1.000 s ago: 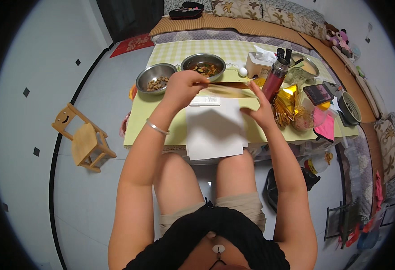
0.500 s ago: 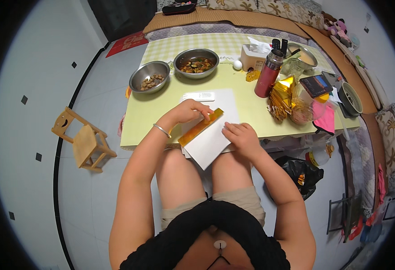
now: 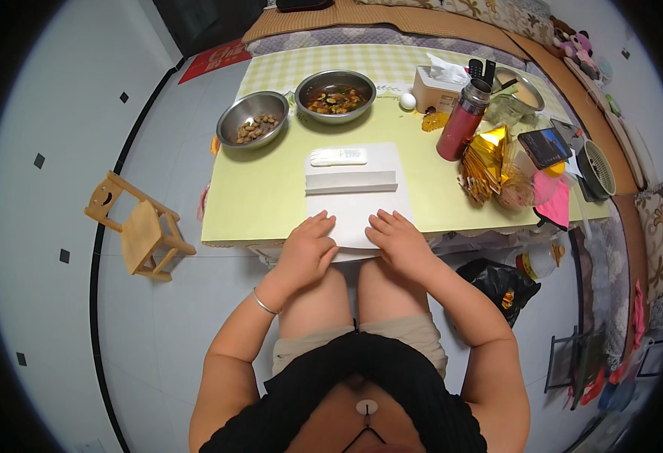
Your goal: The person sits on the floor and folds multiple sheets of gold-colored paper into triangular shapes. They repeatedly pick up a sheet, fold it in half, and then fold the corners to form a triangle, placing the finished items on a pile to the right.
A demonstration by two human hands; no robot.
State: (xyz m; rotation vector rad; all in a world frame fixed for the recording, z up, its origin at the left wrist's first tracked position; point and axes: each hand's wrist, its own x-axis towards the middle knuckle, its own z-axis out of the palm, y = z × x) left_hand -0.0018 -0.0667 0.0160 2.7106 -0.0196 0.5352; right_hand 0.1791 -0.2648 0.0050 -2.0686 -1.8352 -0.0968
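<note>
My left hand (image 3: pixel 309 245) lies palm down at the table's near edge, its fingers stretched over the left side of a white sheet of paper (image 3: pixel 352 215). Across from it, my right hand (image 3: pixel 398 240) rests flat on the sheet's right side, fingers extended. Neither hand grips anything. Farther up lies a folded pale grey-white paper strip (image 3: pixel 350 183), running level from left to right with a crease along it. Just beyond the strip is a narrow white packet (image 3: pixel 339 156) with faint grey marks. No gold face of paper shows between my hands.
Two steel bowls hold brown pieces (image 3: pixel 253 122) and soupy food (image 3: pixel 336 97). A red flask (image 3: pixel 460 128), gold foil sheets (image 3: pixel 490 162), tissue box (image 3: pixel 433 92) and phone (image 3: pixel 544 147) crowd the right. A wooden chair (image 3: pixel 146 230) stands left; a black bag (image 3: pixel 490 285) sits below right.
The slanted gold-faced paper has gone from between my hands; a pale folded strip now lies level across the sheet. Both hands have moved down toward the table's near edge.
</note>
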